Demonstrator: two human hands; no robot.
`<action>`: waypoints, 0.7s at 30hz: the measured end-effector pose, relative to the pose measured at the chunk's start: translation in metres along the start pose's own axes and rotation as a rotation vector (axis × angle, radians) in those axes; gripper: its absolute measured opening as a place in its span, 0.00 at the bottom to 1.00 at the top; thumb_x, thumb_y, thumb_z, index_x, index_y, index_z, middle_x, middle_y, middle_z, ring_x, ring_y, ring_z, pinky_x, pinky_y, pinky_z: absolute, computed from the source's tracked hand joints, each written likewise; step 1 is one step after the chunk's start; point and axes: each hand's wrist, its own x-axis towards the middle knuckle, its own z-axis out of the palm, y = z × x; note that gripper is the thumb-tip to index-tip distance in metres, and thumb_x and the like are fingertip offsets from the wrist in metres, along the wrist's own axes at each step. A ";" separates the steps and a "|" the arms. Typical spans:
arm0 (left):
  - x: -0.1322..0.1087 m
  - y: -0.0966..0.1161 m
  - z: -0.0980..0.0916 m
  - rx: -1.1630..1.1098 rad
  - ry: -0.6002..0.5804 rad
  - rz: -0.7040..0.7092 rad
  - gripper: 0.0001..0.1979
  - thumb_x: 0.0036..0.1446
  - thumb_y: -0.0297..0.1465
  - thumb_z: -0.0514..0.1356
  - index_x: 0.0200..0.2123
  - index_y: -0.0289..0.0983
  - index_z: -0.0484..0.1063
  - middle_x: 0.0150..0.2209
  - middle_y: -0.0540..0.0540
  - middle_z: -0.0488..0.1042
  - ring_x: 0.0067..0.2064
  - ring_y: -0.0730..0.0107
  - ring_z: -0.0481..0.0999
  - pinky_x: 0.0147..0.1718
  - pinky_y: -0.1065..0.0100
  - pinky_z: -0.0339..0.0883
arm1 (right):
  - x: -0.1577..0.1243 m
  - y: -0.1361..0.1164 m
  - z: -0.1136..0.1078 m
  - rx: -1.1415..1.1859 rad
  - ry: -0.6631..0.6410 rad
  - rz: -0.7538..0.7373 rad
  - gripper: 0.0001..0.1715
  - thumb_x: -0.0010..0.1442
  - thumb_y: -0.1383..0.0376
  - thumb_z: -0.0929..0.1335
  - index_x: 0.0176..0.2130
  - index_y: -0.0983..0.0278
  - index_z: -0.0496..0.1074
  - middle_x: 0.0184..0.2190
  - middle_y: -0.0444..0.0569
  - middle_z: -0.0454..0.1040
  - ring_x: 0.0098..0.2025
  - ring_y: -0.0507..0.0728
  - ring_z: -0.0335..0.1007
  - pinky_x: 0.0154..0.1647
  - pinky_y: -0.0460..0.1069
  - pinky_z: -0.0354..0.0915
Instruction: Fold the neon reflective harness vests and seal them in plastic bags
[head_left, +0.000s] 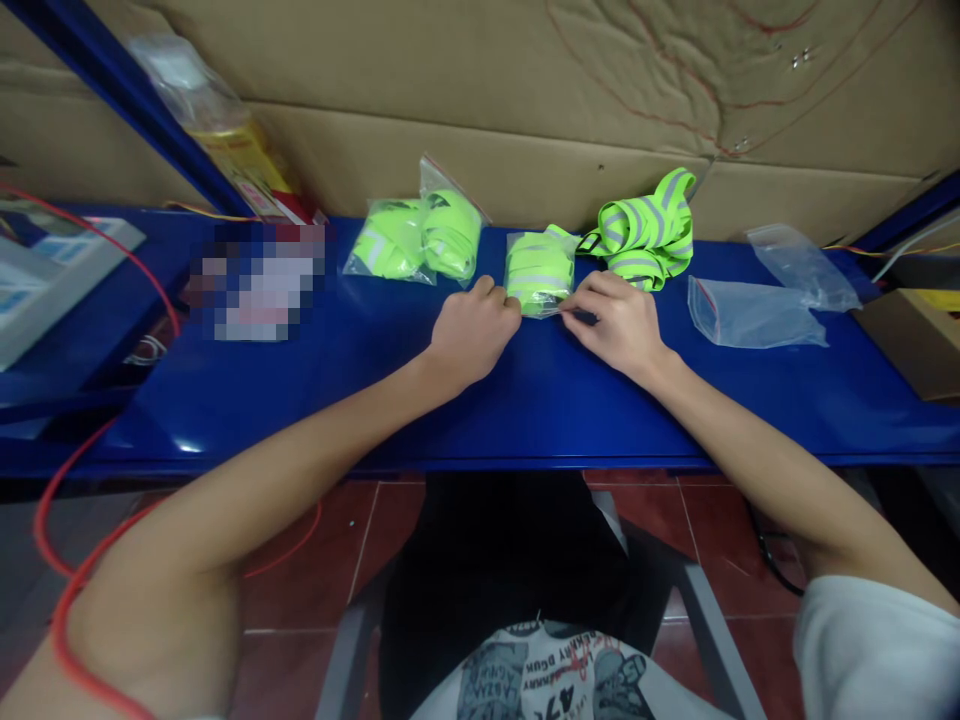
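A clear zip bag (538, 275) lies on the blue table with a rolled neon-yellow reflective strap inside. Its near edge is pinched at the left corner by my left hand (477, 335) and at the right corner by my right hand (616, 322). Both hands have their fingers closed on the plastic. Just behind my right hand sits a loose bundle of neon reflective straps (651, 228) with a black buckle. Farther left, two filled bags of neon straps (390, 240) rest side by side against the cardboard.
Flat clear zip bags (757, 312) lie on the right, by a cardboard box (919, 340). A plastic bottle with a yellow label (236, 150) stands at the back left. A red hose (56, 560) loops along the left side. Cardboard (450, 90) lines the back of the table (337, 380).
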 end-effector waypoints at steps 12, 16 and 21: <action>0.002 0.000 0.023 -0.012 0.231 0.111 0.12 0.69 0.20 0.57 0.47 0.35 0.80 0.44 0.37 0.82 0.48 0.50 0.80 0.38 0.58 0.74 | 0.000 0.006 0.009 -0.055 -0.042 -0.173 0.20 0.79 0.63 0.65 0.39 0.64 0.83 0.39 0.54 0.82 0.41 0.61 0.75 0.41 0.57 0.69; 0.003 -0.001 0.027 -0.005 0.200 0.149 0.10 0.72 0.23 0.57 0.45 0.34 0.80 0.41 0.38 0.81 0.44 0.53 0.81 0.36 0.58 0.74 | 0.000 0.007 0.009 -0.078 -0.056 -0.210 0.23 0.81 0.64 0.63 0.39 0.65 0.82 0.39 0.55 0.82 0.39 0.60 0.75 0.42 0.56 0.69; 0.004 -0.003 0.030 -0.011 0.160 0.175 0.14 0.73 0.21 0.55 0.41 0.33 0.81 0.40 0.37 0.80 0.45 0.54 0.81 0.35 0.59 0.72 | 0.001 0.006 0.009 -0.070 -0.094 -0.225 0.22 0.80 0.65 0.62 0.40 0.66 0.81 0.38 0.57 0.81 0.39 0.61 0.73 0.42 0.56 0.67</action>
